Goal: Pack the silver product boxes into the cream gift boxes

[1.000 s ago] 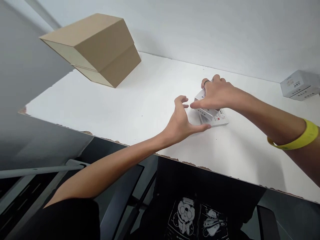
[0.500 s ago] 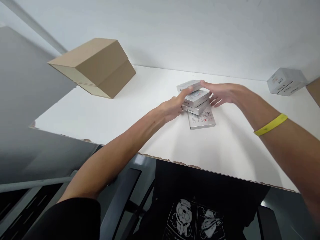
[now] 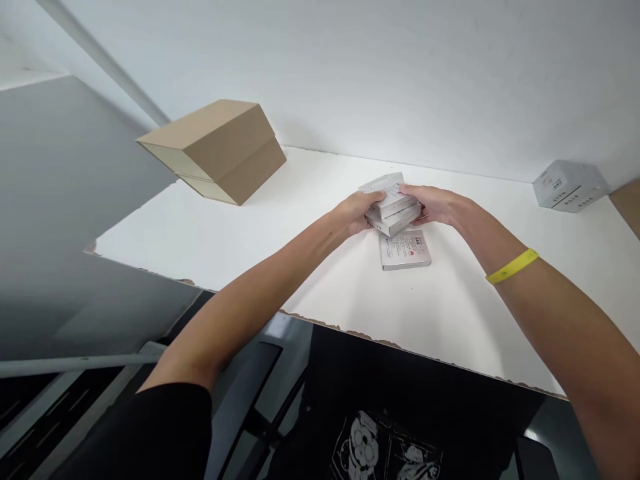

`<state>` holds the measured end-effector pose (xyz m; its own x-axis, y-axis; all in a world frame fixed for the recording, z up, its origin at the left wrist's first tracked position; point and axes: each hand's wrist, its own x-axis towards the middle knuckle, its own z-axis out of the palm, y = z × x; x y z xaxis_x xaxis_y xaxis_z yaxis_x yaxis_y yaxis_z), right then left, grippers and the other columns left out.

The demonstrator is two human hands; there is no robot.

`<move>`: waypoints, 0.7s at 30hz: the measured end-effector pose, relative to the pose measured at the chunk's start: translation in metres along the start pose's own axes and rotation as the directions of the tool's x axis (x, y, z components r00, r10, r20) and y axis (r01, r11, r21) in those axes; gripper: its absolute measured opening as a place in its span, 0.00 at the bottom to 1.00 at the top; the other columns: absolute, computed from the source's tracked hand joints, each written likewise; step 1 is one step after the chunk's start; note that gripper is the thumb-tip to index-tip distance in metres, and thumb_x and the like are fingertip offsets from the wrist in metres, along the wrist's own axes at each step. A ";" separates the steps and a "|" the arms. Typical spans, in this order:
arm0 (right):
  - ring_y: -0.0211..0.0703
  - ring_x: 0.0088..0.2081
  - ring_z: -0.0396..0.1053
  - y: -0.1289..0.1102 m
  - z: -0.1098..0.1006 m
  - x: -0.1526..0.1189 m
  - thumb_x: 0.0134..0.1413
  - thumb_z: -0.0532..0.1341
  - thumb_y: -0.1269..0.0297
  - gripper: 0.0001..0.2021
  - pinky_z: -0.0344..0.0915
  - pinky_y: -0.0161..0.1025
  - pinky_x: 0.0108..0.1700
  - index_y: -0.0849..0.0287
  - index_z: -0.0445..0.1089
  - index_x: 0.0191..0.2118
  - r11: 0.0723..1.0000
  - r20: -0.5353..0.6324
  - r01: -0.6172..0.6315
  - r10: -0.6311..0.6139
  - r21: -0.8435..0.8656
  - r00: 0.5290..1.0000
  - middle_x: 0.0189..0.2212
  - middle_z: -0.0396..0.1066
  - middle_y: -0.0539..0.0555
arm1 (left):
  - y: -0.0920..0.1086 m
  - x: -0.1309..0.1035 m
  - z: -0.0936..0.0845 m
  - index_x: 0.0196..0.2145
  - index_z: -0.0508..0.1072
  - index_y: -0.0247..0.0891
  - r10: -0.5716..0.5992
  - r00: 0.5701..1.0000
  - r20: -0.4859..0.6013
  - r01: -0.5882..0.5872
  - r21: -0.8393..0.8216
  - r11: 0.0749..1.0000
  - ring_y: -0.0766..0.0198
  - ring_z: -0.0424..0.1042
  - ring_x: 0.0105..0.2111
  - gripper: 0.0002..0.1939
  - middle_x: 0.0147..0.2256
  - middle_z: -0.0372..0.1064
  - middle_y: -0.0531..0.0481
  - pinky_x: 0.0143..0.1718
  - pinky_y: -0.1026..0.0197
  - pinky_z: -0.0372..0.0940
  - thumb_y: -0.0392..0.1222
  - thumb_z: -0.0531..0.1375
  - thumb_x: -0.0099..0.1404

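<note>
The chipped front edge of the flat white tabletop (image 3: 250, 243) lies well apart from both hands. White surface extends from the left hand (image 3: 356, 212) towards one tan cardboard box (image 3: 225, 150) at the rear left. A pale wall (image 3: 350, 80) rises behind. At least two stacked, flat, silver-white printed boxes (image 3: 389, 187) sit between the hands, the fingers of the left and the right hand (image 3: 435, 203) gripping opposite sides; contact with the tabletop cannot be determined. One similar single box (image 3: 404, 252) lies flat, just nearer the front edge.
</note>
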<state>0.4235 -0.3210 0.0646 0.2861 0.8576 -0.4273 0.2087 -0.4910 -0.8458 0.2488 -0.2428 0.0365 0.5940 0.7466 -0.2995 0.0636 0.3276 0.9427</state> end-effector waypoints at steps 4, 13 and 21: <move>0.49 0.62 0.73 0.021 -0.014 -0.017 0.61 0.73 0.50 0.28 0.72 0.50 0.67 0.50 0.58 0.56 0.953 -0.021 0.285 -0.284 0.105 0.959 0.61 0.72 0.56 | 0.012 -0.012 -0.009 0.47 0.68 0.41 0.337 0.936 0.099 -0.342 0.035 0.939 0.52 0.76 0.49 0.27 0.49 0.75 0.43 0.49 0.50 0.74 0.42 0.78 0.57; 0.64 0.66 0.66 0.064 -0.025 -0.073 0.43 0.81 0.42 0.66 0.72 0.60 0.63 0.39 0.34 0.75 0.811 0.047 0.581 -0.580 -0.067 0.814 0.67 0.59 0.61 | -0.003 -0.045 -0.006 0.62 0.61 0.51 0.661 0.551 0.509 -0.830 0.258 0.494 0.37 0.50 0.76 0.43 0.71 0.53 0.43 0.70 0.35 0.61 0.58 0.77 0.58; 0.62 0.62 0.67 0.086 -0.010 -0.064 0.42 0.80 0.41 0.58 0.73 0.62 0.62 0.46 0.44 0.69 0.898 0.227 0.432 -0.406 -0.079 0.885 0.60 0.61 0.60 | -0.064 -0.048 -0.018 0.60 0.48 0.51 0.460 0.753 0.471 -0.629 0.307 0.714 0.39 0.64 0.67 0.50 0.65 0.58 0.36 0.66 0.31 0.65 0.56 0.79 0.55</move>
<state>0.4329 -0.4200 0.0223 -0.0433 0.9933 -0.1073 0.3849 -0.0826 -0.9193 0.2020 -0.2889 -0.0120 0.8540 0.4402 0.2774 -0.0815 -0.4135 0.9069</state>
